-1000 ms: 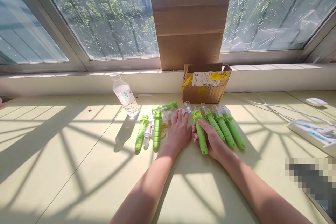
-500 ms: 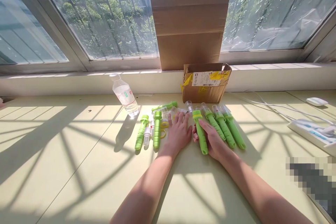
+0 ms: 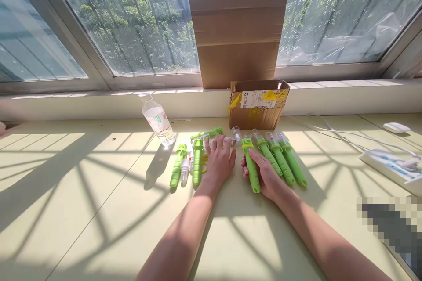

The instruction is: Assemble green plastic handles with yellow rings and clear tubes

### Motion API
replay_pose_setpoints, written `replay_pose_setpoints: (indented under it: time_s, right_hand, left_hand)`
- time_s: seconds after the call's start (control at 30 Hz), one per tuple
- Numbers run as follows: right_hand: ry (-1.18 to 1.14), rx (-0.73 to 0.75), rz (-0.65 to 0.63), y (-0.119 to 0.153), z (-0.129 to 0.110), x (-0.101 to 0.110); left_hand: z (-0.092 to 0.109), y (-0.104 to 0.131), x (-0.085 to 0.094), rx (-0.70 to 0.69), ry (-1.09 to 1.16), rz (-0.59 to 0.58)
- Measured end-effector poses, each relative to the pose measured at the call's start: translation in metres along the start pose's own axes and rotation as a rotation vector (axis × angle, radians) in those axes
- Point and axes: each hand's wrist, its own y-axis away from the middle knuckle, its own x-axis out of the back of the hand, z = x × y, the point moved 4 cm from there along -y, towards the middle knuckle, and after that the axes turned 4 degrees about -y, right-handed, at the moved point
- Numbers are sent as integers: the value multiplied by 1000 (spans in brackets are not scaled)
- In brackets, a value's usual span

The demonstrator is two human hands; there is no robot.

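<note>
My right hand is wrapped round a green ribbed plastic handle, its threaded end pointing away from me. Fingers apart, my left hand reaches over a small pile of clear plastic parts, which it partly hides. Beyond those fingertips lies another green handle. To the left are a green handle, a second green handle, a clear ribbed piece and a yellow ring. A clear cup-like piece sits between my hands. Several green handles with clear tops lie right of my right hand.
A water bottle stands at the back left. Behind the parts is an opened cardboard box, near the window ledge. On the right are a power strip, white cables, a small white case and a blurred dark object.
My left hand has shifted slightly left and away from the held handle, with its fingers now bent over the clear parts. My right hand keeps its hold in nearly the same place.
</note>
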Motion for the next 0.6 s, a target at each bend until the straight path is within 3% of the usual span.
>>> replay_pose_setpoints:
  time_s: [0.3,0.6]
  right_hand:
    - [3,37,-37,1,0,-2]
    - [-12,4,-23,1,1,-2]
  left_hand:
    - [3,4,-11,-108,56,-150]
    - [2,4,-3,-55,45,-31]
